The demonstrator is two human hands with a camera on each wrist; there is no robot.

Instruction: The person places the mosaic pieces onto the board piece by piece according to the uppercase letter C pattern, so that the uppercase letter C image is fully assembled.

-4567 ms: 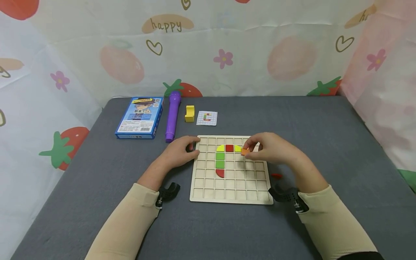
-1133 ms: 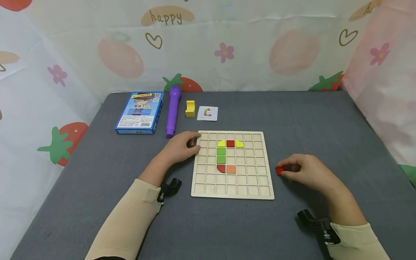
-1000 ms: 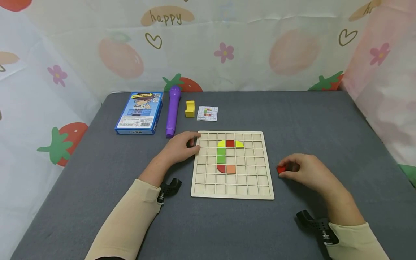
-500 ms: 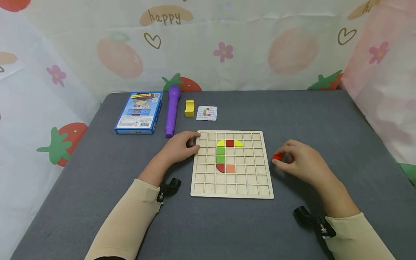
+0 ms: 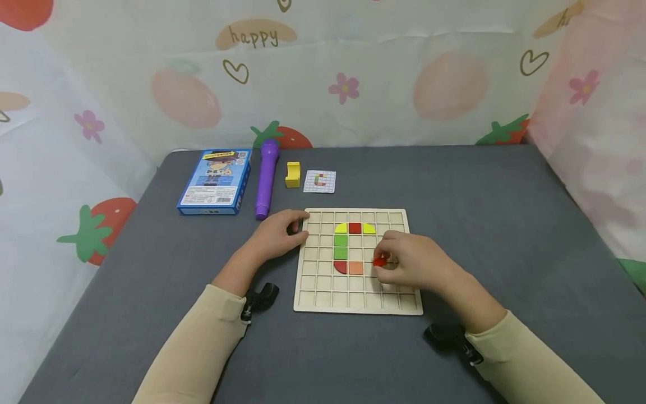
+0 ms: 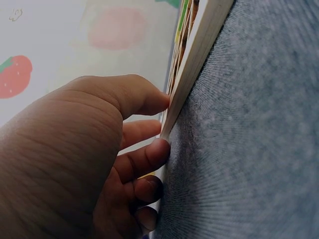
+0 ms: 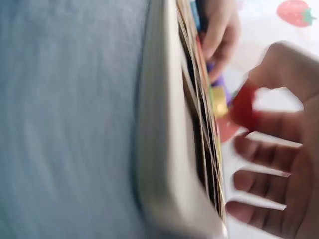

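My right hand (image 5: 416, 261) pinches a small red tile (image 5: 379, 262) between thumb and index finger, close over the light wooden grid board (image 5: 313, 303). In the right wrist view the red tile (image 7: 244, 107) is blurred, and the other fingers are spread apart. On the board, two green square tiles (image 5: 340, 247) sit below a yellow rounded tile (image 5: 341, 229), a red square tile (image 5: 355, 228) and another yellow rounded tile (image 5: 369, 229). Lower down lie a dark red rounded tile (image 5: 340, 267) and an orange square tile (image 5: 355, 268). My left hand (image 5: 275, 233) touches the board's left edge with thumb and index fingertips.
Behind the board lie a small pattern card (image 5: 319, 182), a yellow block (image 5: 292, 175), a purple microphone-shaped stick (image 5: 266, 179) and a blue box (image 5: 217, 182). A grey cloth (image 5: 504, 224) covers the table. A printed curtain hangs behind.
The orange tile went from my right hand into the bottom row. My right hand picked up the red tile from beside the board and carried it left over the grid. The left hand stays put.
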